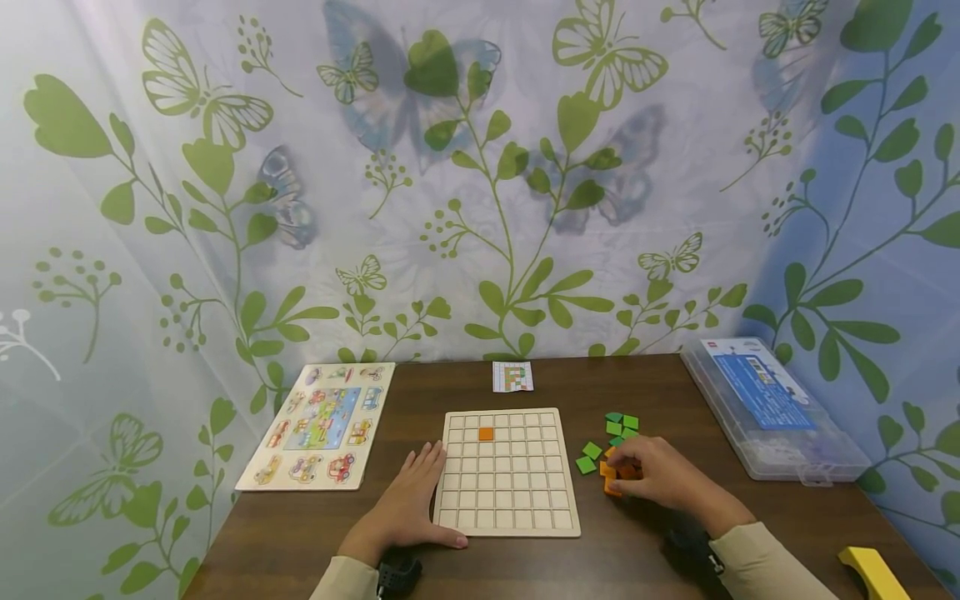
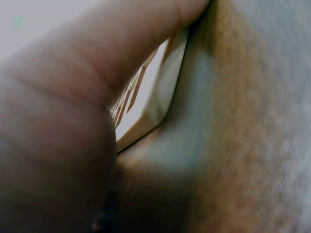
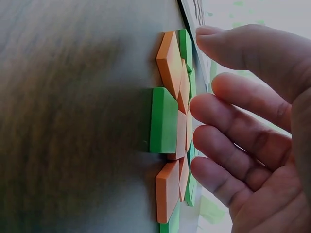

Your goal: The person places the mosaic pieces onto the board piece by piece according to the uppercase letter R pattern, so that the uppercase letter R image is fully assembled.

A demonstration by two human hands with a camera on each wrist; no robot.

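Note:
A pale wooden grid board (image 1: 501, 473) lies on the dark table in the head view, one orange square tile (image 1: 486, 434) in a cell near its top. My left hand (image 1: 405, 504) rests at the board's lower left corner, fingers straight along the left side and thumb along the near edge. The left wrist view has the thumb across the board's corner (image 2: 160, 97). To the right, my right hand (image 1: 663, 473) is over a pile of orange tiles (image 1: 612, 486), partly hiding them. In the right wrist view its fingers (image 3: 218, 111) bend loosely beside green and orange tiles, holding none.
Loose green tiles (image 1: 592, 451) lie between board and right hand. A small pattern card (image 1: 513, 377) sits behind the board. At left is a vehicle picture puzzle (image 1: 322, 425); at right, a clear plastic case (image 1: 776, 412) and a yellow curved block (image 1: 877, 572). A patterned curtain (image 1: 480, 208) hangs behind.

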